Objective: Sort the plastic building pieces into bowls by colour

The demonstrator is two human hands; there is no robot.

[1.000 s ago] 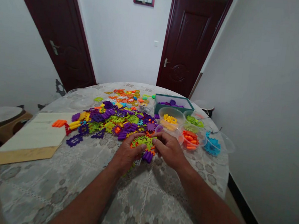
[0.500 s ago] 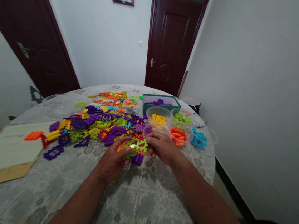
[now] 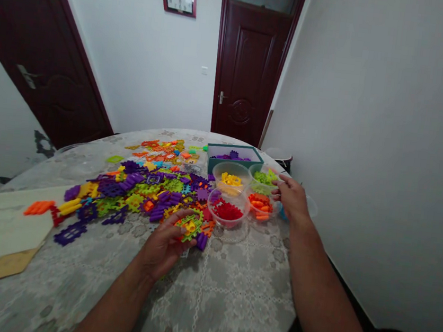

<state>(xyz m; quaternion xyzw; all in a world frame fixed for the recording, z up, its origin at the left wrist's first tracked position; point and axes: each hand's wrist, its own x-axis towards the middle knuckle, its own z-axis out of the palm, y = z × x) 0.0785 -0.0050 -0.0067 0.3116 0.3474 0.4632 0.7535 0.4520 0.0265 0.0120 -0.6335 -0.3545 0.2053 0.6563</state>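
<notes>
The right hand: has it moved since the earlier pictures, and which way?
Yes, the right hand moved forward and rightward. Earlier it partly covered the bowl of red pieces; now it is beside the bowl of green pieces.

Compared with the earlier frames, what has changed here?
The right hand has left the toothed pieces and moved right and forward to the bowl of green pieces; whether it grips one is unclear. The left hand still holds them. The box and the bowl of yellow pieces stayed put.

It's dim in here; soft shadows cross the grey flowered worktop (image 3: 227, 289); the left dark-red panelled door (image 3: 35, 22) slants, distorted.
</notes>
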